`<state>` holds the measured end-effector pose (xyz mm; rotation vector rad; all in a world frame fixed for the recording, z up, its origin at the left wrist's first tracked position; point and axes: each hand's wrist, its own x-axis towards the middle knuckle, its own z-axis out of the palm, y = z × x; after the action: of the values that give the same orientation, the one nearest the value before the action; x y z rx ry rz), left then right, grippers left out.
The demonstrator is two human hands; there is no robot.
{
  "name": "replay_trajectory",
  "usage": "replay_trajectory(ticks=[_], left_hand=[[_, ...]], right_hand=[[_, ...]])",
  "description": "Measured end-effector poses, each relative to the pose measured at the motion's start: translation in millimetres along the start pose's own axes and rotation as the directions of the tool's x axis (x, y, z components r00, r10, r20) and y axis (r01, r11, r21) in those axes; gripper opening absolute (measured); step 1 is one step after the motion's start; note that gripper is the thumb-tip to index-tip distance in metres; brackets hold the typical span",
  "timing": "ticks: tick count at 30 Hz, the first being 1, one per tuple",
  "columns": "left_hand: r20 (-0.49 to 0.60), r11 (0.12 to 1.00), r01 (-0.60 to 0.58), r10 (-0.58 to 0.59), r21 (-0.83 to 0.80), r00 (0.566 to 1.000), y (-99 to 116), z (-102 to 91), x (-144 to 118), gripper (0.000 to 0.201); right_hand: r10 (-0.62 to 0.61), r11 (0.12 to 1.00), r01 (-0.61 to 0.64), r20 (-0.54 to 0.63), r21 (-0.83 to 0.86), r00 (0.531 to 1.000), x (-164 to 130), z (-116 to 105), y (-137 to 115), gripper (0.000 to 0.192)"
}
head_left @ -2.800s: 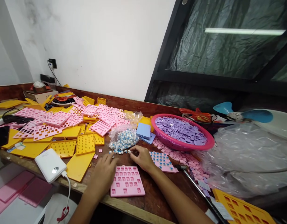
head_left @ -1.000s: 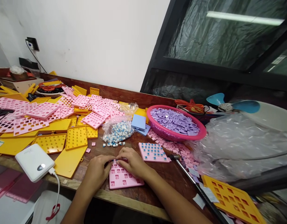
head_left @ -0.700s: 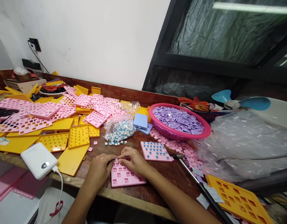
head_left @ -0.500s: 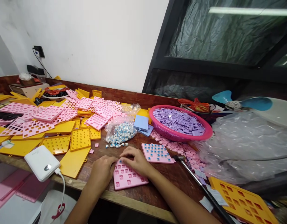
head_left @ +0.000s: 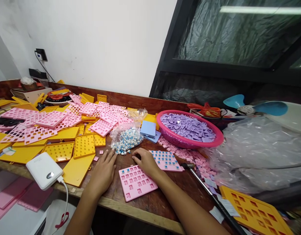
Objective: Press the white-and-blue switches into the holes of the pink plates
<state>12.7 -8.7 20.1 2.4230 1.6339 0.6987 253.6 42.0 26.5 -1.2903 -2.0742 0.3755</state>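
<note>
My left hand lies open and palm down on the table, fingers spread. Its fingertips reach the near left edge of a pile of small blue-and-white switch-like pieces, which spill from a clear plastic bag. My right hand hovers just right of that pile, fingers bent, with a gap between thumb and index finger and nothing visible in it. Below the right wrist is a pink plate with square holes; blue pieces sit in its top left holes. Another pink plate, set with several blue pieces, lies partly behind my right hand.
A pink basket of purple tiles stands behind, loose pink tiles beside it. A hammer lies right, near a yellow plate. Pink and yellow plates heap at left, by a white power bank with a cable.
Both hands have left the near pink plate's top edge. The left moved up and left to the pile's edge, the right slightly upward. That plate has turned a little, and its top left blue pieces now show.
</note>
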Motion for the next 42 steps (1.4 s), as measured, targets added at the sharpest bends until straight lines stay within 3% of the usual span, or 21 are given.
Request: replay_trajectory(ticks=[4, 7, 9, 16, 20, 25, 29, 34, 42], left_hand=[[0.056, 0.999, -0.043, 0.041, 0.025, 0.998, 1.7, 10.4, -2.9, 0.048], [0.038, 0.999, -0.048, 0.048, -0.007, 0.998, 3.9, 9.5, -2.6, 0.044], [0.011, 0.998, -0.041, 0.041, -0.040, 0.999, 5.0, 5.6, -1.2, 0.041], [-0.014, 0.981, -0.021, 0.018, -0.192, 1.000, 6.5, -4.5, -1.0, 0.029], [-0.008, 0.964, 0.015, -0.018, -0.264, 1.000, 1.6, -4.8, -3.2, 0.023], [-0.018, 0.943, 0.048, -0.057, -0.329, 0.998, -1.0, -5.5, -4.8, 0.019], [-0.052, 0.917, 0.042, -0.069, -0.396, 0.996, 8.9, -14.4, -9.5, 0.019], [-0.017, 0.868, -0.041, 0.037, -0.496, 0.999, 26.7, -25.3, -20.9, 0.020], [0.081, 0.908, -0.042, 0.083, -0.417, 0.993, 45.6, -11.2, -24.3, 0.029]], right_hand=[[-0.009, 0.981, 0.004, 0.023, 0.191, 1.000, -6.5, -19.9, -15.2, 0.013], [0.011, 0.958, -0.053, 0.149, 0.281, 0.989, -12.1, -30.5, -26.2, 0.009], [0.010, 0.959, -0.070, 0.213, 0.276, 0.977, -14.6, -30.9, -29.6, 0.011], [-0.045, 0.979, -0.003, 0.231, 0.203, 0.972, -17.1, -17.3, -28.1, 0.021], [-0.122, 0.973, 0.065, 0.258, 0.220, 0.958, -16.3, -20.3, -28.6, 0.016], [-0.123, 0.980, 0.074, 0.272, 0.182, 0.955, -15.1, -26.6, -28.7, 0.010], [-0.139, 0.983, 0.098, 0.282, 0.156, 0.949, -14.7, -29.3, -27.5, 0.008], [-0.104, 0.969, 0.022, 0.328, 0.247, 0.939, -13.4, -29.9, -20.7, 0.007], [-0.097, 0.957, 0.020, 0.253, 0.289, 0.962, -17.4, -16.2, -18.1, 0.009]])
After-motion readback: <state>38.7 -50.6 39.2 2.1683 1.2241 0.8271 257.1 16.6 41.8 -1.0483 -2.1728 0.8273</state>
